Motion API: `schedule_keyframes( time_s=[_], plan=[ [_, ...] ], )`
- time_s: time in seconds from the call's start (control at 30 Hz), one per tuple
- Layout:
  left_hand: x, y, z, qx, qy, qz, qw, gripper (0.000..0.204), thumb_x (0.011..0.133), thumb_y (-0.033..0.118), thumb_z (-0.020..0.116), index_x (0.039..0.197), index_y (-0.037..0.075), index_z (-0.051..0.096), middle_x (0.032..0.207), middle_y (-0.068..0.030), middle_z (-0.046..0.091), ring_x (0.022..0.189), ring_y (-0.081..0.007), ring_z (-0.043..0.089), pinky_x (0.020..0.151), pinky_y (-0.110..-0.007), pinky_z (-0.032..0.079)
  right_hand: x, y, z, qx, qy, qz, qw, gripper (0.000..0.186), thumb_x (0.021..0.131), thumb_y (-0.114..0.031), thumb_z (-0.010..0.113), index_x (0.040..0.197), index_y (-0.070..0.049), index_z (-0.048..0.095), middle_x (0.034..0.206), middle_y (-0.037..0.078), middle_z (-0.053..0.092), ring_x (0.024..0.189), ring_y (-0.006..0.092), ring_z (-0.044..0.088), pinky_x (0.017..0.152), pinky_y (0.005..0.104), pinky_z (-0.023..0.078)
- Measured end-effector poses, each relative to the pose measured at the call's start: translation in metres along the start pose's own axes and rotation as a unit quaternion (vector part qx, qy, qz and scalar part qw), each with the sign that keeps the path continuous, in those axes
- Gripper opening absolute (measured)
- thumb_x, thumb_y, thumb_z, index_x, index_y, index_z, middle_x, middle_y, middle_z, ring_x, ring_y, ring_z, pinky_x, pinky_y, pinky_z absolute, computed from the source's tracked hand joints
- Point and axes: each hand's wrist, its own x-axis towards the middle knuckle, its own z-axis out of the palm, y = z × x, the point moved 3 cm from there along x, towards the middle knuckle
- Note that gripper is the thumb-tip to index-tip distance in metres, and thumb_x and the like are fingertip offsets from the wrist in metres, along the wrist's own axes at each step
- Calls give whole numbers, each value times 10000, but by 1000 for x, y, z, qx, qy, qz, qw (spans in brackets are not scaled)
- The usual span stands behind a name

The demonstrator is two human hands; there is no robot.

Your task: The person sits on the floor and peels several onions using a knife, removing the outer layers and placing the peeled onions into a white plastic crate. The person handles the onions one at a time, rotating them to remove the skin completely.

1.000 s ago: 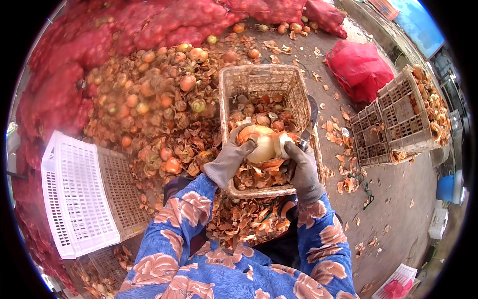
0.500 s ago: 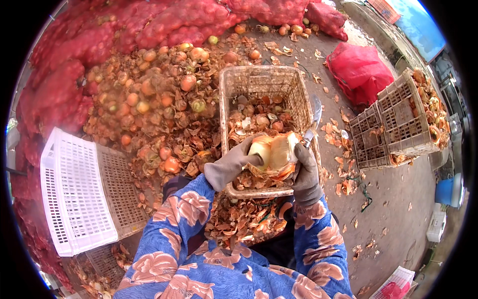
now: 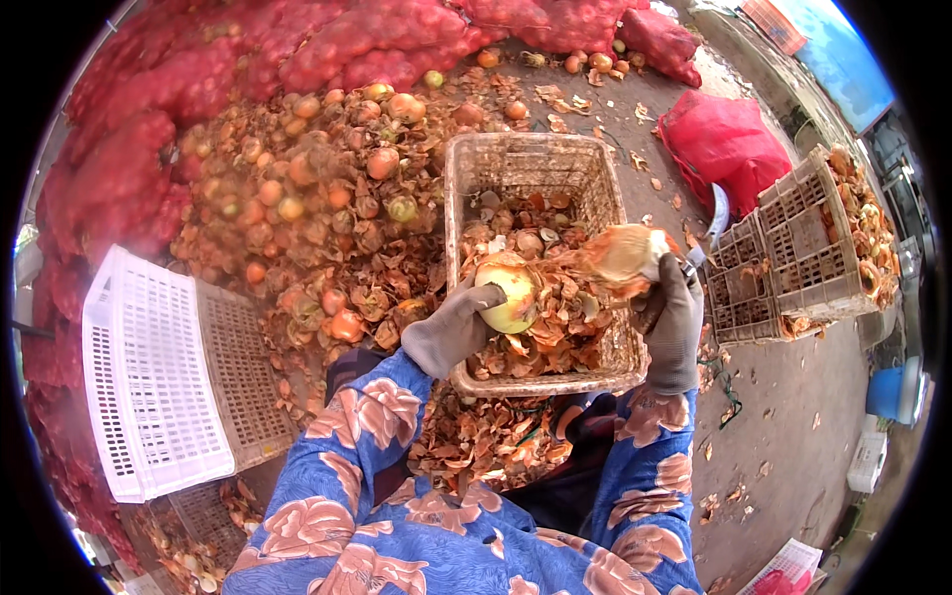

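Note:
My left hand [image 3: 451,327], in a grey glove, grips a partly peeled onion [image 3: 511,299] with a pale, greenish-white side showing. Held apart from it on the right, my gloved right hand [image 3: 674,322] is closed on a knife [image 3: 718,216] whose curved blade points up and away. Those same right fingers also pinch a large flap of papery onion skin [image 3: 617,260]. Both hands are above a dirty tan plastic crate [image 3: 540,382] partly filled with skins and onion scraps; the knife's handle is mostly hidden by the glove.
Loose onions and skins [image 3: 297,218] are heaped left of the crate, with red mesh sacks [image 3: 367,50] behind. A white crate [image 3: 149,387] stands at left. Skin-filled crates [image 3: 808,238] and a red mesh bag [image 3: 724,144] are at right. Skins litter the floor.
My hands have moved apart. The right one has swung right with the knife, carrying a skin flap off the onion; the left still holds the onion, now barer.

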Motion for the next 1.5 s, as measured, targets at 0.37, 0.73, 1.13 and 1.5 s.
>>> schedule_keyframes(
  time_s=[0.37, 0.73, 1.13, 1.5],
  plan=[
    [-2, 13, 13, 125, 22, 43, 991, 504, 886, 92, 372, 1377, -9, 322, 1343, -162, 459, 1242, -273, 485, 1091, -405, 381, -30, 31, 39, -428, -109, -175, 880, 227, 874, -117, 658, 1049, 4, 577, 750, 136, 635, 630, 180, 630, 563, 322, 488],
    [7, 16, -5, 70, 39, 120, 990, 610, 799, 12, 599, 1349, 63, 339, 1224, -109, 525, 1131, -247, 557, 969, -388, 501, -45, 65, 68, -500, -199, -168, 826, 151, 842, -123, 612, 920, -49, 506, 715, 186, 601, 682, 389, 612, 568, 453, 473],
    [2, 13, -2, 198, 89, 163, 963, 605, 765, 13, 582, 1318, 77, 344, 1214, -130, 520, 1123, -256, 550, 981, -381, 482, -35, 78, 73, -514, -197, -167, 818, 165, 840, -113, 595, 924, -41, 473, 695, 185, 606, 669, 383, 623, 570, 464, 477],
    [2, 7, 6, 271, 137, 240, 922, 739, 690, -40, 732, 1291, 73, 317, 1190, -115, 531, 1086, -225, 581, 900, -338, 536, -25, 88, 71, -542, -198, -135, 806, 191, 850, -124, 596, 935, -21, 459, 710, 211, 616, 716, 401, 633, 601, 472, 495]
  ],
)
